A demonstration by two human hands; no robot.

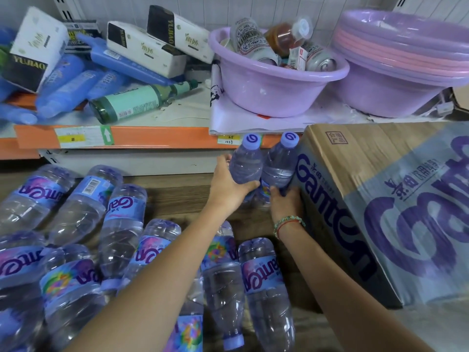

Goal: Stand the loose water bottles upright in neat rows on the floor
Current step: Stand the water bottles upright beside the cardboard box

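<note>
Left hand: the left hand (229,184) wraps its grip around the body of the left upright bottle (246,165), thumb on the near side and fingers curled behind.
Right hand: the right hand (285,200) clasps the lower body of the right upright bottle (280,163), which stands against the Ganten carton (380,212); a beaded bracelet (288,223) sits on that wrist.
Standing pair: both bottles are upright, caps up, touching one another, on the floor (177,199) just below the orange shelf edge (152,137).
Loose bottles: many more lie on their sides, a heap of lying bottles (76,224) to the left and two lying bottles (243,283) between the forearms, caps pointing toward the camera.
Progress: by my reckoning the first row has only begun; nearly all the bottles are not yet stood up.
Handling: full and sealed, so likely fairly heavy for one hand; the thin ribbed plastic should give under a hard squeeze, and the film label may be slick.
Where to hold: around the ribbed waist or just under the shoulder seems best, since the cap alone offers little purchase.
Risk: a tall narrow bottle could tip and knock its neighbour; setting each base flat against the carton or the next bottle should steady it.
Shelf above: tissue packs, a green glass bottle (142,102) and purple basins (279,82).
</note>
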